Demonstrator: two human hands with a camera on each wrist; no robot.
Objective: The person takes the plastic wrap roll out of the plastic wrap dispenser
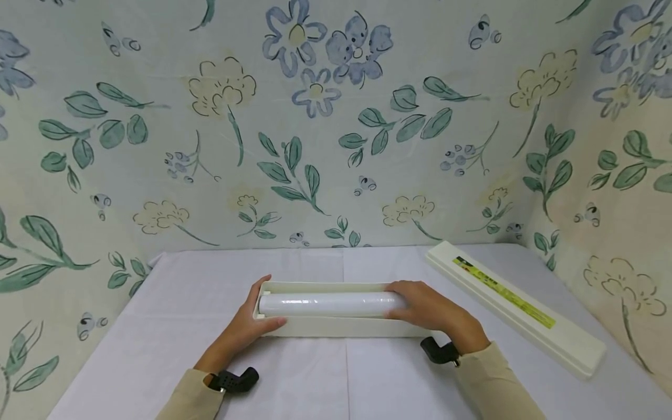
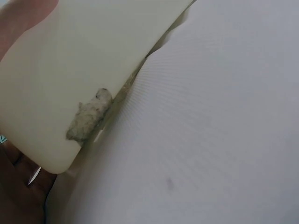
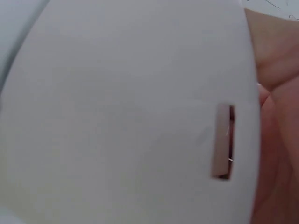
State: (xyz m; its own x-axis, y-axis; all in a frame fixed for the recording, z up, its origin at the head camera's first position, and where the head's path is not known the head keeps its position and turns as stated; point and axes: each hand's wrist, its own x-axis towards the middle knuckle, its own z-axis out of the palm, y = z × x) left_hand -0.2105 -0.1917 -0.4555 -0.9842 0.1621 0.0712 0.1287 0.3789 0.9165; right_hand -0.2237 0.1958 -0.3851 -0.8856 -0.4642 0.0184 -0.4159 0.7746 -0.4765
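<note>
A long white open box (image 1: 346,328) lies crosswise on the table, with a shiny white roll of plastic wrap (image 1: 331,304) inside it. My left hand (image 1: 254,315) grips the box's left end, thumb on the front wall and fingers around the far side. In the left wrist view the box's wall (image 2: 93,56) shows a dark, fuzzy patch (image 2: 91,116) by its lower edge. At the other end, my right hand (image 1: 427,306) holds the roll's right end, thumb at the near side and fingers at the back. In the right wrist view, a slotted wall (image 3: 140,116) partly hides this hand.
A long white lid (image 1: 514,309) with a yellow-green label (image 1: 504,291) lies slantwise on the table at the right. White cloth covers the table (image 1: 294,379). A floral curtain (image 1: 336,146) hangs behind and along the sides.
</note>
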